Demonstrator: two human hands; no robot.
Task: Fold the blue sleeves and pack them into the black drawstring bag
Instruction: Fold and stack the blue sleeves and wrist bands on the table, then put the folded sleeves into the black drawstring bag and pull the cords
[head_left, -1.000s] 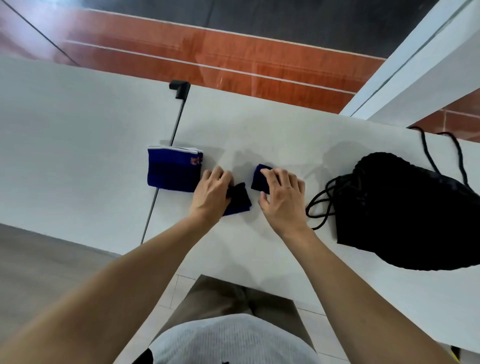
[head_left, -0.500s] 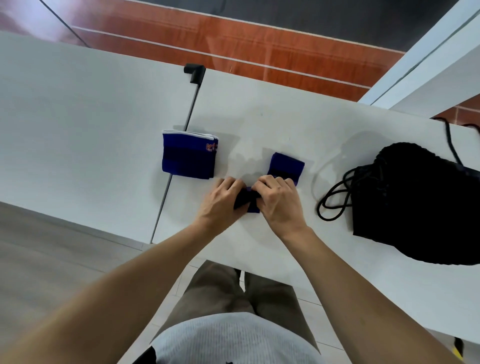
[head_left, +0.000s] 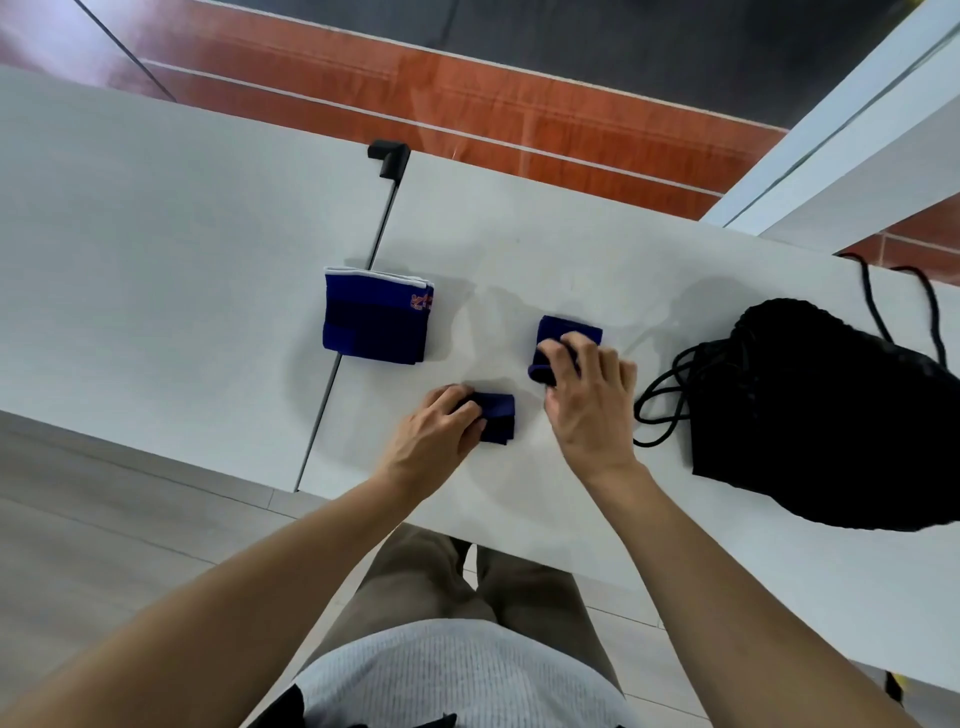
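Three blue sleeves lie on the white table (head_left: 519, 249). The largest, folded with a white edge and an orange logo (head_left: 375, 322), rests at the left over the table seam. A small folded blue piece (head_left: 497, 418) lies near the front; my left hand (head_left: 434, 434) grips its left end. Further back, another folded blue piece (head_left: 563, 332) is pinched at its near edge by my right hand (head_left: 589, 400). The black drawstring bag (head_left: 831, 410) lies flat at the right, cords looping toward my right hand.
A seam (head_left: 358, 306) splits the two white table tops, with a black clamp (head_left: 388, 158) at its far end. A white beam (head_left: 841, 130) crosses the upper right. The table's front edge runs just below my hands.
My hands were together on one small blue piece; now they are apart. The left stays on that piece, the right has reached back onto the other folded piece.
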